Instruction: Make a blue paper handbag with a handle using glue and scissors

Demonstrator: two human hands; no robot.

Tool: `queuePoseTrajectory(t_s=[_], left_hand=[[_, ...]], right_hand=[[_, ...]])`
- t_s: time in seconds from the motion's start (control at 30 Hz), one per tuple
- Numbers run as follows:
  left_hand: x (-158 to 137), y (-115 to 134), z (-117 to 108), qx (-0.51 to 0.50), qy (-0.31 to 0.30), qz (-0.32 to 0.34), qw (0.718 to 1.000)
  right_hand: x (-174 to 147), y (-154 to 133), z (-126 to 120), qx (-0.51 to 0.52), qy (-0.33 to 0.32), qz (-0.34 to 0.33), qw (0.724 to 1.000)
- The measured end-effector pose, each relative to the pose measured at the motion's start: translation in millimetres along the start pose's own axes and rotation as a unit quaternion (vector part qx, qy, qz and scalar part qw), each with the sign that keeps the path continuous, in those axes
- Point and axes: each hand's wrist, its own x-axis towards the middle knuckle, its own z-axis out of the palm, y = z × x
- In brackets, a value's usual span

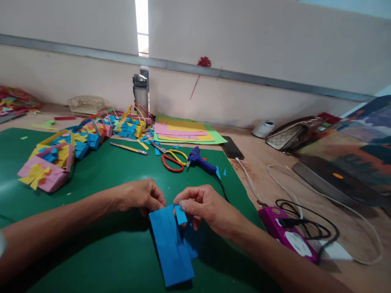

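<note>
A folded piece of blue paper (171,254) stands over the green mat in front of me, its panels spread apart at the top. My left hand (143,197) pinches its far upper edge, with the fingertips partly hidden behind it. On the other side, my right hand (203,207) has thumb and fingers closed on a small folded flap of the blue paper. Beyond my hands lie red-and-yellow-handled scissors (172,160), a blue glue gun (200,160) and a cutter knife (128,148).
Several paper baskets (50,171) line the mat's left side. Coloured sheets (186,130), a bottle (141,95) and a phone (232,147) stand or lie at the back. A purple power strip (288,234) with tangled cables is at right, near a brown case (336,179).
</note>
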Motion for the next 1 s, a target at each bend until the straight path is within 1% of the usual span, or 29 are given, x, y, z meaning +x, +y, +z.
queuePoseTrajectory(t_s=[0.1, 0.2, 0.33, 0.43, 0.57, 0.63, 0.7, 0.77, 0.83, 0.9, 1.0], left_hand=[[0.9, -1.3, 4.5, -0.005, -0.006, 0.022, 1.0], [-0.6, 1.2, 6.6, 0.005, -0.005, 0.059, 0.998], [-8.9, 11.2, 8.7, 0.054, 0.004, 0.091, 0.994], [-15.7, 19.3, 12.0, 0.085, 0.012, 0.103, 0.991], [-19.4, 26.3, 17.2, 0.09, 0.012, 0.111, 0.99], [-19.4, 28.7, 19.5, 0.089, 0.005, 0.114, 0.989], [-19.4, 30.9, 21.3, 0.096, -0.015, 0.112, 0.989], [-19.5, 32.7, 22.6, 0.111, -0.04, 0.106, 0.987], [-19.6, 33.8, 23.1, 0.118, -0.061, 0.1, 0.986], [-19.0, 33.8, 22.8, 0.113, -0.071, 0.097, 0.986], [-16.2, 31.6, 20.5, 0.101, -0.084, 0.093, 0.987]], right_hand=[[-2.5, -3.0, -0.3, -0.002, -0.004, 0.002, 1.0], [-4.7, -7.3, -2.4, -0.001, -0.003, 0.006, 1.0], [-6.9, -14.0, -7.3, -0.023, 0.003, 0.016, 1.0], [-10.0, -18.4, -9.6, -0.041, 0.006, 0.003, 0.999], [-18.0, -22.0, -7.1, -0.074, 0.016, -0.041, 0.996], [-22.5, -22.6, -3.8, -0.107, 0.042, -0.079, 0.99], [-26.1, -22.5, -0.4, -0.168, 0.09, -0.133, 0.973], [-28.0, -22.0, 2.0, -0.238, 0.133, -0.194, 0.942], [-28.2, -21.1, 3.1, -0.281, 0.153, -0.237, 0.917], [-26.9, -20.0, 3.0, -0.29, 0.149, -0.242, 0.914], [-23.1, -18.2, 2.1, -0.282, 0.127, -0.22, 0.925]])
